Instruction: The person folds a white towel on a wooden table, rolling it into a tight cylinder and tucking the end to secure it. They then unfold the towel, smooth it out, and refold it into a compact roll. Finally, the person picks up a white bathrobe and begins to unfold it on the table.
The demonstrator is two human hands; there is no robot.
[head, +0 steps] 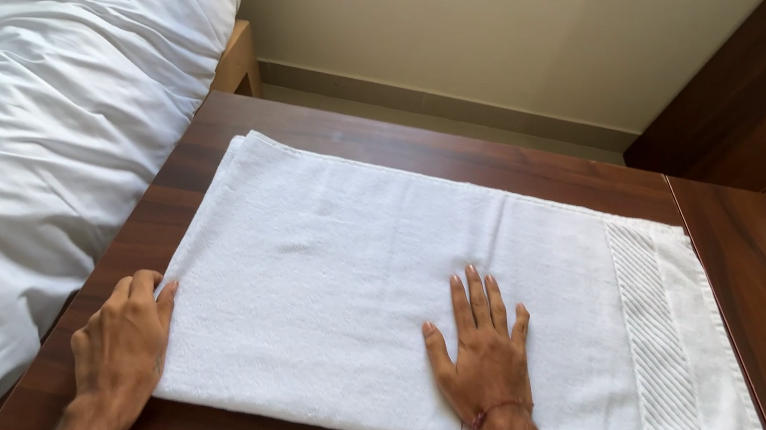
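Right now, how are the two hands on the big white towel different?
The right hand lies flat with fingers spread on the middle of the white folded towel; the left hand curls at the towel's left edge, mostly over the dark wooden table. The right wrist wears a red thread; the left shows none. Both are bare and palm down.

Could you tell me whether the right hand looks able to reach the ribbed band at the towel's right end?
Probably yes: the right hand lies flat on the towel, and nothing sits between it and the ribbed band.
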